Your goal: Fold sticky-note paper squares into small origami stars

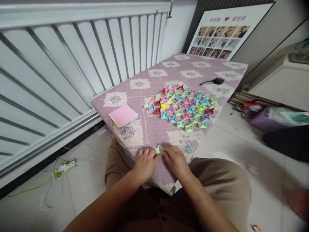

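Observation:
A small folded piece of pale green paper (159, 149) lies on the tablecloth near the table's front corner, between my two hands. My left hand (146, 163) is closed, its thumb and fingers at the paper's left edge. On the other side, my right hand (175, 160) pinches the paper's right edge. Both hands rest low on the cloth and partly cover the paper. Beyond them stand several rows of folded paper pieces (189, 109) in green, pink, red, blue and yellow. To the left sits a stack of square paper sheets (123, 115), pink on top.
The table wears a purple patterned cloth (154, 124). A white radiator (91, 54) runs along its left side. At the back are a dark long-handled object (217, 81) and a leaning photo board (219, 32). A power strip (65, 168) with cables lies on the floor at left.

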Available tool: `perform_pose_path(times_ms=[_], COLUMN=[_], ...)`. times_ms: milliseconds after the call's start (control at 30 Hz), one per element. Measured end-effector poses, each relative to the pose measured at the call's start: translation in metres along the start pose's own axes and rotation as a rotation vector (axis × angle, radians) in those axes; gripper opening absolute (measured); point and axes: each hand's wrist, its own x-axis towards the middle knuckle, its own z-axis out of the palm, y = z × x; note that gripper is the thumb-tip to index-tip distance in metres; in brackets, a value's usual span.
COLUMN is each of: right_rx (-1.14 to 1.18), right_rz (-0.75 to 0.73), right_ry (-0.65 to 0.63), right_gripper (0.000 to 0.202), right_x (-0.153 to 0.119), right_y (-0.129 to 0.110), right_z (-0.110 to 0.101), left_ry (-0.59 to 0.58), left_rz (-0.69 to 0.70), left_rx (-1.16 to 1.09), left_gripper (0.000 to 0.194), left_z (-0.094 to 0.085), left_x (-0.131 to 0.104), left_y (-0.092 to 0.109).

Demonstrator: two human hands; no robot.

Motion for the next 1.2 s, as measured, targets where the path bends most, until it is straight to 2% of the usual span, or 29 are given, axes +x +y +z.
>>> perform_pose_path(times_ms=[167,367,733,900,1033,1200], right_rx=[-0.065,-0.101,-0.066,-0.07,-0.063,-0.041], right_rz=[0.154,0.214,0.202,0.21,0.212,0.219], right_ry=[-0.112,-0.25,-0.205,-0.212,-0.227,-0.209], right_gripper=[0.01,0.011,0.013,0.013,0.013,0.012], right_x=[0.019,0.036,0.032,0.033,0.033,0.032], right_y=[-0.01,-0.01,-0.007,-0.006,-0.006,-0.006], right_z=[0.0,-0.012,-0.008,-0.008,-0.008,-0.007], left_ry=[0.001,0.024,-0.001,-0.021,-0.061,-0.006], left_rz=[0.005,-0.029,0.037,0.012,-0.037,-0.121], left_rx=[0.001,-0.034,0.035,0.055,-0.022,-0.179], left_gripper=[0.03,0.032,0.031,0.03,0.025,0.022], left_z=[0.002,0.005,0.003,-0.001,-0.007,-0.005], left_x=[-0.002,-0.008,-0.019,-0.022,-0.014,0.004], left_y=[0.0,0.001,-0.016,-0.019,-0.017,-0.007])
